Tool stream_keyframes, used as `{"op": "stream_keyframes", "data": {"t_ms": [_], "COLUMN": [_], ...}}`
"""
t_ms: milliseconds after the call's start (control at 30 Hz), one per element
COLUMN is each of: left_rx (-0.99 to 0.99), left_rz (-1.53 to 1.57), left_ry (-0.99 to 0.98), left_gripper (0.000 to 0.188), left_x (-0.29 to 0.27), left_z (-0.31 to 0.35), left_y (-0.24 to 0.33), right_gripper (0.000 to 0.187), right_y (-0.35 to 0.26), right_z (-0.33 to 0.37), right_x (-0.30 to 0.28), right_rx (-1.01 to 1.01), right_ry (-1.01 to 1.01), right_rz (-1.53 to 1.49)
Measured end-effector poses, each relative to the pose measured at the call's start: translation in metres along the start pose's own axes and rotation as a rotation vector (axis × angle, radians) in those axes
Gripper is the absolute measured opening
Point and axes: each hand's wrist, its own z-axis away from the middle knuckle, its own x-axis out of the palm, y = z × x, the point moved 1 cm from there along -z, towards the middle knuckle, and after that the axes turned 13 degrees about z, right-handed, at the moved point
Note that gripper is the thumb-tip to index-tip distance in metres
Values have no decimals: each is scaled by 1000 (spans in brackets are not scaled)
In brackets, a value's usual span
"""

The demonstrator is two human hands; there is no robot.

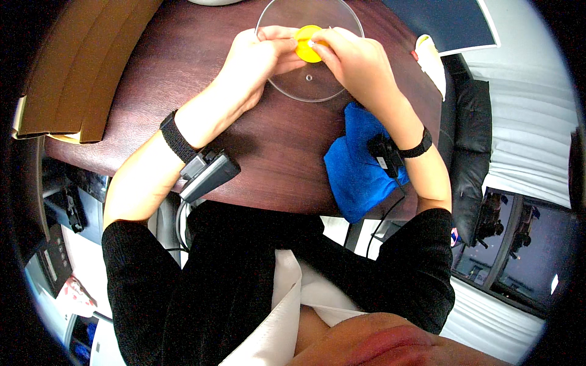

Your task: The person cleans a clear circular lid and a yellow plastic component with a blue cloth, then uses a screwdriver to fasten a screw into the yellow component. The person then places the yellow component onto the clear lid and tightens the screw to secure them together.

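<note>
Near the far edge of the table, both my hands meet at a small yellow disc (310, 53). My left hand (256, 61) grips the disc by its left side, thumb on its face and fingers beneath. The fingers of my right hand (361, 64) are pinched together against the disc's face. A tiny white bit shows at their tips, too small to name. Under the hands lies a clear round plate, like a lid (299, 91), with a small round hole or knob near its middle. My hands cover part of it.
A blue cloth (360, 177) lies at the table's right front edge, below my right forearm. Brown folded cardboard (85, 67) stands at the left. A grey-black device with a cable (210, 177) is by my left wrist. A white object (431, 64) sits at the right edge.
</note>
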Motion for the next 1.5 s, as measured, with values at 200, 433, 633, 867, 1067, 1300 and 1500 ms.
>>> {"op": "stream_keyframes", "data": {"t_ms": [200, 433, 633, 867, 1067, 1300, 1500], "left_rx": [17, 95, 172, 212, 184, 215, 254], "left_rz": [-18, -148, -276, -269, -191, -300, -369], "left_ry": [-11, 23, 4, -4, 25, -22, -17], "left_gripper": [25, 25, 26, 27, 27, 27, 27], "left_x": [0, 7, 5, 7, 10, 6, 7], "left_z": [0, 5, 3, 3, 7, 3, 3], "left_y": [0, 4, 5, 8, 10, 6, 8], "right_gripper": [10, 9, 12, 17, 17, 18, 21], "right_y": [-3, -10, -10, -3, -5, -4, -3], "right_z": [-5, -6, -7, -12, -11, -10, -13], "right_x": [-3, 1, 11, 1, -10, -1, -2], "right_rx": [-19, -28, 57, 132, 46, -19, -41], "right_ry": [-42, -61, -14, 21, -22, 5, -66], "right_rz": [25, 114, 177, 126, 97, 132, 195]}}
